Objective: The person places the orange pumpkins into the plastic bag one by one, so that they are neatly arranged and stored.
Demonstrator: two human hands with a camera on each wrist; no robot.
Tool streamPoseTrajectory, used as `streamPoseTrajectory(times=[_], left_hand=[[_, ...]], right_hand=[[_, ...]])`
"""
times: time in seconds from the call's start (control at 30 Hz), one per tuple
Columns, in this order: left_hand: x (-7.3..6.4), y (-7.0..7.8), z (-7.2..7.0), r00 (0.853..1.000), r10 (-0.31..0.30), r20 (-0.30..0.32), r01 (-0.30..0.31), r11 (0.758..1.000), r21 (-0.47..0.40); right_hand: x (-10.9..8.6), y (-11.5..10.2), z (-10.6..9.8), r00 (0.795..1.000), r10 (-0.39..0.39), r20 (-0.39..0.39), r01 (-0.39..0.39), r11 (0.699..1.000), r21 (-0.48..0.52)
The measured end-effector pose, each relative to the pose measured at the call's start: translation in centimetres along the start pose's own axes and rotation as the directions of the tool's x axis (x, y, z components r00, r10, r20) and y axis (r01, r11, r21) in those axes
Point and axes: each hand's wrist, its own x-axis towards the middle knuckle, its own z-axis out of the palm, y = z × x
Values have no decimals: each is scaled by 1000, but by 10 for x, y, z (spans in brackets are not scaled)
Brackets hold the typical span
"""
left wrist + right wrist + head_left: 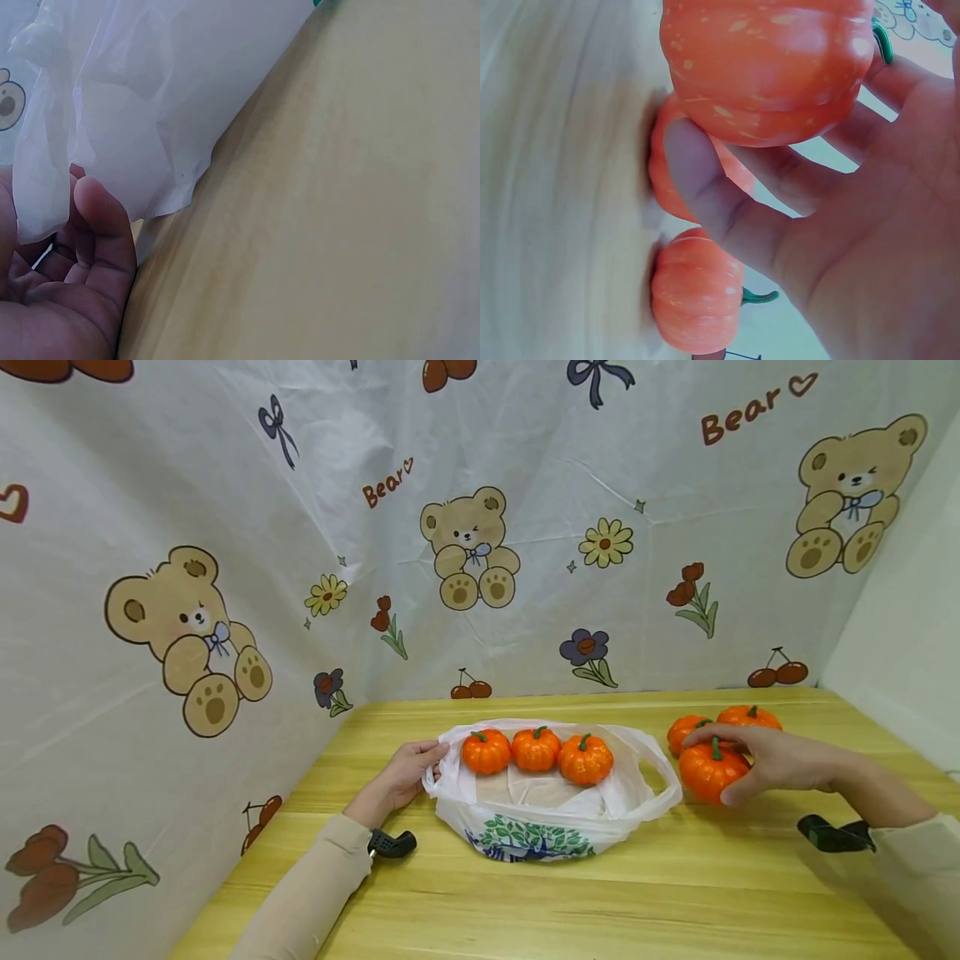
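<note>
A white plastic bag with a green tree print lies on the wooden table, its mouth spread wide. Three small orange pumpkins with green stems, a left one, a middle one and a right one, sit in a row inside it. My left hand pinches the bag's left handle, fingers curled about the plastic. To the right of the bag, my right hand grips another orange pumpkin from above, fingers and thumb around its sides. Its stem points up.
Two more pumpkins, one smaller-looking and one farther right, stand on the table behind the right hand. A bear-printed sheet hangs behind and along the left. A white wall borders the right side.
</note>
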Motion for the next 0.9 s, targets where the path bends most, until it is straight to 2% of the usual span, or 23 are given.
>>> streamPoseTrajectory(times=[0.23,0.47,0.73,0.9], left_hand=[[1,-2,-1,1000,1,-8,-1,1000,0],[1,-2,0,1000,7,-4,-7,1000,3],[2,-3,-1,1000,0,-3,0,1000,1],[2,-2,-2,1000,4,4,-4,1000,-5]], right_hand=[[-2,-5,-9,1000,23,-22,-22,998,54],[3,-16,-11,996,-68,-58,72,994,77],[17,-40,-12,997,-37,-63,43,995,95],[27,-59,-10,997,-47,-56,53,994,99]])
